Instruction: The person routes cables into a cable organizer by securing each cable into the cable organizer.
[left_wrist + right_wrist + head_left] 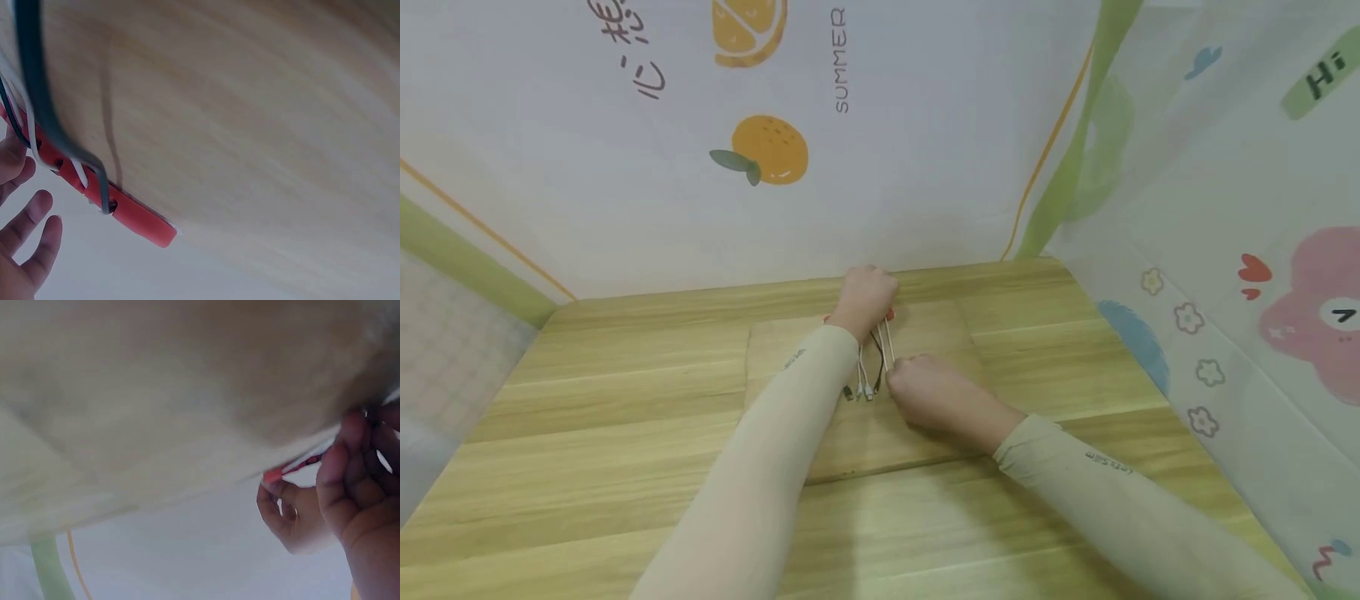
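Note:
A red cable holder (144,222) with slots along its edge lies on a wooden board, a row of cables running through it. My left hand (867,298) grips the holder from the far side, covering most of it in the head view. Below that, my right hand (925,392) pinches a white cable (889,340) whose end is hidden in the fingers. Between the hands hang a black cable (881,354) and other white cables, their plugs (865,392) lying on the board. A thicker dark cable (39,94) sits in a slot near the holder's end.
The thin wooden board (850,458) rests on a wood-grain table (625,417). A white printed curtain (910,192) hangs behind the table's far edge, and another printed sheet (1225,333) stands along the right side.

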Demonstrator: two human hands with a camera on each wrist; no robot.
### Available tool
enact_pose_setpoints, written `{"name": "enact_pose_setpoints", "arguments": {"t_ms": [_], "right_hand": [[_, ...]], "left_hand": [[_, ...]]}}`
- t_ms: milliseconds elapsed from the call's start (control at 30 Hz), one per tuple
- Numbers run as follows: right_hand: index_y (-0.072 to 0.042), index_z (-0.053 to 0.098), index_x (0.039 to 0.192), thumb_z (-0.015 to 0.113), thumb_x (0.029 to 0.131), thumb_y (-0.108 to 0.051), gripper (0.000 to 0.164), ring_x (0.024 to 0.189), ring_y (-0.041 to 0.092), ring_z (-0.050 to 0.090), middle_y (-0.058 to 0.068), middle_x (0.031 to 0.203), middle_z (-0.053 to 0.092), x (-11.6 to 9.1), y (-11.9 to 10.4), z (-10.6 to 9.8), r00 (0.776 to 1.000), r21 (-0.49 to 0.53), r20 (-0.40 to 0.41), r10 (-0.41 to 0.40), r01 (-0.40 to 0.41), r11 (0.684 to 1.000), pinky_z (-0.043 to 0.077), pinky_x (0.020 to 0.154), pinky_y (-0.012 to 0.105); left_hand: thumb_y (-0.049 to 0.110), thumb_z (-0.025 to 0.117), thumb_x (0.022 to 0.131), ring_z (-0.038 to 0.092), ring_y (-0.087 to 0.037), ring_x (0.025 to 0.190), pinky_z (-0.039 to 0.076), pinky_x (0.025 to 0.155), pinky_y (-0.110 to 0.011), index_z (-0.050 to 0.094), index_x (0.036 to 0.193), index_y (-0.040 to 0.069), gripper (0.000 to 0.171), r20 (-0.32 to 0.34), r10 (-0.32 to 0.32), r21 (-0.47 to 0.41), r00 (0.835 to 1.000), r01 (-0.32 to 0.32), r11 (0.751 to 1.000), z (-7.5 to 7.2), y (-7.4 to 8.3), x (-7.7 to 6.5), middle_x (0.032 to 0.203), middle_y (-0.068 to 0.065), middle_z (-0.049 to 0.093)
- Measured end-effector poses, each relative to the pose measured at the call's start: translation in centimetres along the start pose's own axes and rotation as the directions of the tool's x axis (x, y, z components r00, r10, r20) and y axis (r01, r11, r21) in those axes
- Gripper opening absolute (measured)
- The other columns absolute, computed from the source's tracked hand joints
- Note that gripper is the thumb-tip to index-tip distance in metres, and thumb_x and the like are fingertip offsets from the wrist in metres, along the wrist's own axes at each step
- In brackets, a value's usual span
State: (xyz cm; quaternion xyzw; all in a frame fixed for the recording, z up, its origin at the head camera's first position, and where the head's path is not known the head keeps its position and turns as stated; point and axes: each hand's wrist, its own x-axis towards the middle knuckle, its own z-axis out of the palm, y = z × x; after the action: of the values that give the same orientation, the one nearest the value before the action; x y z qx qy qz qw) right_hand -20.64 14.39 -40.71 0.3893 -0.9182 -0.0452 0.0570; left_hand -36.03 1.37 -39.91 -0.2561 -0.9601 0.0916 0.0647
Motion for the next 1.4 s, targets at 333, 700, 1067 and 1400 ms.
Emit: {"name": "enact_pose_setpoints", "arguments": {"t_ms": [333,700,1067,1400], "right_hand": [[-0.007,0.069,0.080,0.071,0.089,-0.005,0.009,0.069,0.022,0.064,0.009,0.083,0.070,0.6,-0.2,-1.6,0.979,0.089,0.200,0.029,-0.047,0.995,0.060,0.064,0.041],[-0.008,0.064,0.079,0.070,0.084,0.003,0.014,0.066,0.018,0.060,0.008,0.078,0.069,0.9,0.0,-2.7,0.964,0.178,0.265,0.034,-0.083,0.980,0.060,0.066,0.039],[-0.007,0.066,0.080,0.069,0.083,0.005,0.013,0.068,0.017,0.057,0.007,0.081,0.069,2.1,-0.7,-2.6,0.945,0.160,0.325,0.031,-0.087,0.983,0.057,0.064,0.034],[-0.008,0.063,0.080,0.071,0.086,0.003,0.015,0.070,0.019,0.057,0.006,0.078,0.064,3.0,-0.8,-3.3,0.910,0.151,0.401,0.103,-0.177,0.973,0.058,0.069,0.037]], "left_hand": [[0.013,0.080,0.090,0.068,-0.026,0.100,0.060,0.090,-0.046,0.074,0.089,0.016,0.007,0.002,-0.043,-0.053,0.999,0.043,0.998,-0.2,0.1,-0.5,0.108,-0.002,0.079],[0.006,0.077,0.091,0.072,-0.028,0.097,0.062,0.089,-0.048,0.074,0.097,0.012,0.009,0.037,-0.021,-0.069,0.999,0.024,0.997,-0.5,0.3,-0.3,0.105,-0.009,0.079],[0.017,0.063,0.105,0.074,-0.026,0.099,0.065,0.082,-0.046,0.072,0.098,0.010,0.013,0.160,0.023,-0.138,0.987,-0.001,0.990,0.6,0.2,-0.9,0.107,-0.009,0.078],[0.008,0.048,0.107,0.068,-0.026,0.091,0.062,0.080,-0.044,0.066,0.087,0.011,0.027,0.188,0.073,-0.209,0.980,-0.033,0.977,0.6,0.6,-0.6,0.103,-0.012,0.075]]}}
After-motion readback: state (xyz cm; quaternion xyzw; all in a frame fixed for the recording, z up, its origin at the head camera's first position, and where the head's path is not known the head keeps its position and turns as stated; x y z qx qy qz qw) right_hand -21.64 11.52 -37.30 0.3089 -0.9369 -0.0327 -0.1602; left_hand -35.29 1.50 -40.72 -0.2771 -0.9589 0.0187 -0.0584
